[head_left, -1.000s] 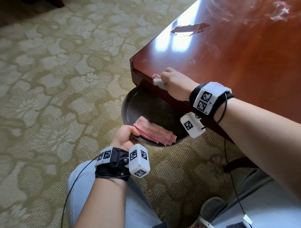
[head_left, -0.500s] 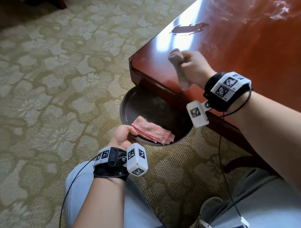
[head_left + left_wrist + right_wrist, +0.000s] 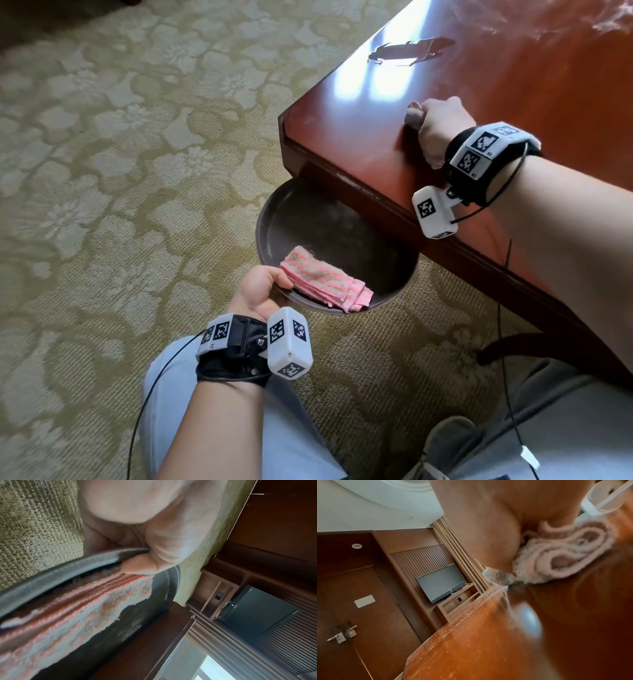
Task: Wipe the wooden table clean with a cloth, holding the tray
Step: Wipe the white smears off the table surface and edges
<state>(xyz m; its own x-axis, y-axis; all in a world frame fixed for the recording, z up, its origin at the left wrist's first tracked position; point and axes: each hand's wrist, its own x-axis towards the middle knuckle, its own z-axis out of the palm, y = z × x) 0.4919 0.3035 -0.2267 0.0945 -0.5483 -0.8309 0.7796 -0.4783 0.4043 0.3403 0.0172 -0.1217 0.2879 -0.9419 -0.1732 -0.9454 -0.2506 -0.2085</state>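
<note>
Here the folded cloth lies lengthwise across the tray.

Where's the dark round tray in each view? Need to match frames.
Head: dark round tray at centre, held below the wooden table edge by the left hand.
Left wrist: tray rim sweeps across lower left.
Right wrist: not in it.
Shared landmark: the table, in all three.

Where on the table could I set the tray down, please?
The wooden table is bare between its near-left corner and the right hand wiping with the cloth. Farther back lies a dark object; white smears mark the far right.
</note>
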